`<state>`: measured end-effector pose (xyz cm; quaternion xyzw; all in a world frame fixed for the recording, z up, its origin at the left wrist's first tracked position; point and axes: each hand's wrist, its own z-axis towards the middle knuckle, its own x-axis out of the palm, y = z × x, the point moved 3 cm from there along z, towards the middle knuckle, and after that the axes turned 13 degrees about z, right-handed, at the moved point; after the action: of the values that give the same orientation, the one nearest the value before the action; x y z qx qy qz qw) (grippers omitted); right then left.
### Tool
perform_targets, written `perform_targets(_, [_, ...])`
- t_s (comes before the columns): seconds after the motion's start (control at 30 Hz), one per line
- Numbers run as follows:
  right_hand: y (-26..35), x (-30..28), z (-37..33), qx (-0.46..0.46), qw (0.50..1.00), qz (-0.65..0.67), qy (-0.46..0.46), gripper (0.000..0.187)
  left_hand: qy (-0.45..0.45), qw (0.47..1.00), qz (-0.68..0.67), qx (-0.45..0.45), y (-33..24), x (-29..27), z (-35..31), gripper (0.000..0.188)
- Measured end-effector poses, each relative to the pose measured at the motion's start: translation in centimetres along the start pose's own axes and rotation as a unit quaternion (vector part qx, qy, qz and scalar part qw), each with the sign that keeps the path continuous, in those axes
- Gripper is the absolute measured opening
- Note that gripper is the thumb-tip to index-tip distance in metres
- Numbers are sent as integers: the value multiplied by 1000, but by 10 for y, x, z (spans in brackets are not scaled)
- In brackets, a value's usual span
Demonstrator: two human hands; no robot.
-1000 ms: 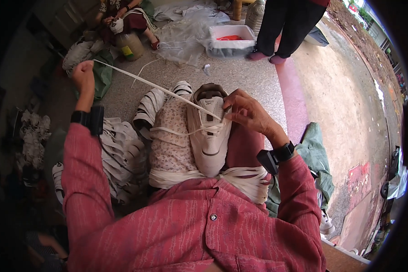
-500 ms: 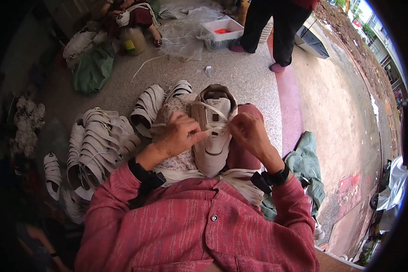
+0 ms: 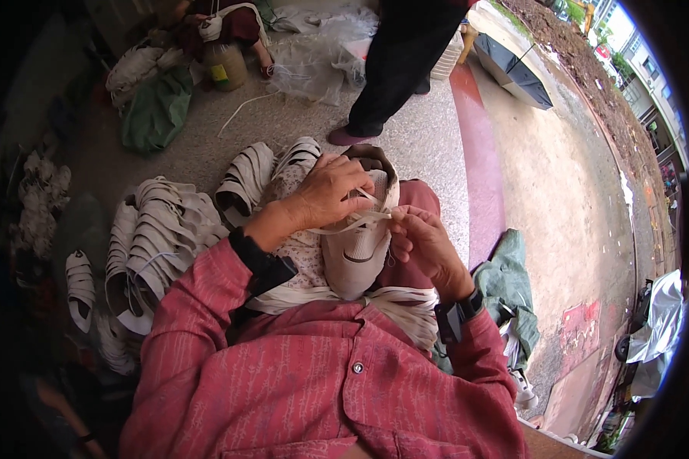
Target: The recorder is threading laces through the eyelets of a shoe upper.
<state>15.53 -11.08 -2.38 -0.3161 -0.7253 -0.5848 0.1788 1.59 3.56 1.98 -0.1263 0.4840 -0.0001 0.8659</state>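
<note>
A beige-white sneaker rests on my lap between my knees, its toe toward me and its brown-lined opening away. My left hand is over the lacing area, closed, with thumb and fingers pinching a flat pale shoelace. At the shoe's right edge my right hand pinches the lace between thumb and forefinger. Part of the tongue is hidden behind my left fingers. Bundles of flat white laces lie across my lap, close to my shirt.
Nested stacks of white shoe uppers stand on the floor at my left. A person in dark trousers is just beyond my knees. Green cloth lies at right; an umbrella lies farther off. Another seated person holds a shoe.
My left hand has moved up and right over the shoe's lacing; my right hand has shifted slightly downward. The standing person has stepped left and nearer, covering much of the white bin.
</note>
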Motion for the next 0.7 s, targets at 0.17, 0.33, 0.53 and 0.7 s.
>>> perform_targets(0.17, [-30,-8,6,25,925,368,93,14,63,997,-35,-12,5,18,3,19])
perform_targets(0.33, [-41,-11,8,27,920,379,89,10,65,990,-105,-71,11,23,9,25])
perform_targets(0.53, [-34,-20,-1,77,955,283,45,12,100,962,-215,-135,14,25,10,31])
perform_targets(0.7, [-4,-9,-15,-126,968,-158,-146,20,131,964,-186,-137,15,22,12,29])
